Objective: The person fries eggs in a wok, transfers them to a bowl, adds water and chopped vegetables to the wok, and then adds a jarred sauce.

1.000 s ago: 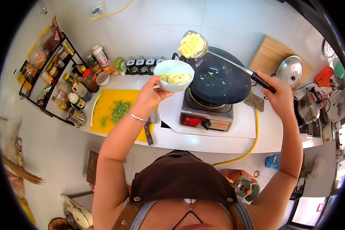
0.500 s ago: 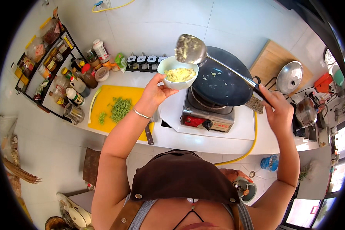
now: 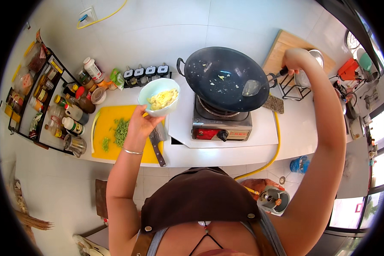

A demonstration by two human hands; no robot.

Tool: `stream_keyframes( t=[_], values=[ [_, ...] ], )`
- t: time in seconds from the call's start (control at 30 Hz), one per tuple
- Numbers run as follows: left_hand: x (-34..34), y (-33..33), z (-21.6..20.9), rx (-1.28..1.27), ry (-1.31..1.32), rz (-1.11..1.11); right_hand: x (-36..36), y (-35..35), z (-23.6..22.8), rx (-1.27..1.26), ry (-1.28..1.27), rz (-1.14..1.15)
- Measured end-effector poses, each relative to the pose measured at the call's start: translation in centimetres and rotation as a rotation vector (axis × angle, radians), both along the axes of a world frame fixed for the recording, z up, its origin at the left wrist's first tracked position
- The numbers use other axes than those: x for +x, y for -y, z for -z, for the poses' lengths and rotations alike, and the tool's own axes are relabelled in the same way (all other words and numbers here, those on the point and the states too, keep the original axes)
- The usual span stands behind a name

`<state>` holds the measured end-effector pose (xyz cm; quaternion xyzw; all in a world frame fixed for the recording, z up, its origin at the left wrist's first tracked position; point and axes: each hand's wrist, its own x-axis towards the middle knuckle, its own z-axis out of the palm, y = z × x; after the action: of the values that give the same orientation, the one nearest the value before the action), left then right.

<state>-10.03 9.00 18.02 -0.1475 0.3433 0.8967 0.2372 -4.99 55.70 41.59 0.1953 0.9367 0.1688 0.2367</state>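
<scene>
My left hand [image 3: 141, 124] grips a pale green bowl [image 3: 148, 88] from below and holds it above the counter, left of the wok. Cooked yellow scrambled egg [image 3: 163, 99] lies in the bowl. At the upper right, my right hand [image 3: 297, 60] is wrapped round the dark handle of a metal wok spatula [image 3: 252, 88]. Its blade is inside the right side of the dark wok [image 3: 239, 68], near the rim. Small egg bits are scattered over the wok's inner surface. The wok sits on a portable gas stove [image 3: 220, 128].
A yellow cutting board [image 3: 119, 111] at left bears chopped greens [image 3: 121, 132] and a cleaver [image 3: 158, 147]. Seasoning jars [image 3: 146, 73] line the back wall; a bottle rack [image 3: 47, 102] stands far left. A wooden board [image 3: 281, 45] leans at back right. A yellow hose [image 3: 278, 136] crosses the counter's edge.
The bowl has moved left and down, away from the wok. The spatula has gone from above the bowl into the wok, with my right hand raised farther up.
</scene>
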Motion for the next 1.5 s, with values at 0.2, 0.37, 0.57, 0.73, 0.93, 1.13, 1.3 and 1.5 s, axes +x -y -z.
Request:
stream_keyframes(
  t=[0.2,0.37,0.57,0.73,0.93,1.13,1.3,1.5],
  values=[
    [1.1,2.9,1.9,-0.044,0.023,-0.023,-5.2,1.5,3.8,-0.258,-0.141,-0.041],
    [2.6,4.9,1.9,-0.025,0.005,-0.044,-5.0,0.8,2.1,-0.184,-0.179,-0.144],
    [2.4,5.4,2.4,-0.05,0.016,-0.054,-5.9,-2.2,2.5,0.017,-0.204,-0.119],
    [2.6,4.6,1.9,-0.021,-0.003,-0.025,-6.2,3.0,4.2,-0.081,-0.336,-0.353],
    [3.0,5.0,3.1,0.024,0.004,0.004,-3.4,2.3,0.9,-0.072,-0.03,-0.184],
    [3.7,4.6,2.9,0.005,0.025,0.008,0.7,-0.5,2.4,-0.564,-0.078,0.18],
    [3.7,4.5,3.1,-0.026,0.035,0.025,0.2,-1.0,9.6,-0.828,-0.261,0.226],
    [3.7,3.7,2.5,-0.087,0.0,0.053,1.9,-1.5,15.7,-0.993,-0.58,0.124]
  ],
)
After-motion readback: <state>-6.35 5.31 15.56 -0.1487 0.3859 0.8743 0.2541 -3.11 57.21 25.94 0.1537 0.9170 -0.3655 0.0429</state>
